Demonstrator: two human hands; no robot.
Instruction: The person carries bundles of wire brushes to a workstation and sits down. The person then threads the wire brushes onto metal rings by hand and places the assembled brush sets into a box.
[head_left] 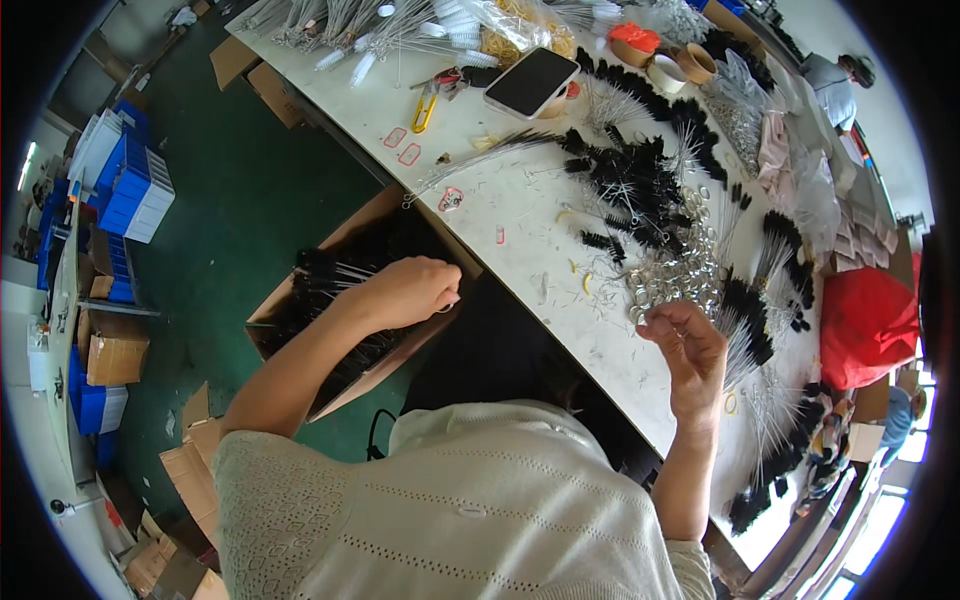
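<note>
- Left hand [415, 290] hangs over an open carton [392, 363] of black wire brushes [315, 283], its grip clenched on a metal ring [446, 308].
- Right hand [690, 345] is at the edge of a heap of silver rings [675, 275] on the worktop [355, 105], thumb and fingertips close together; I can't tell whether that grip has 1.
- Beyond the heap lie loose black brushes [640, 180].
</note>
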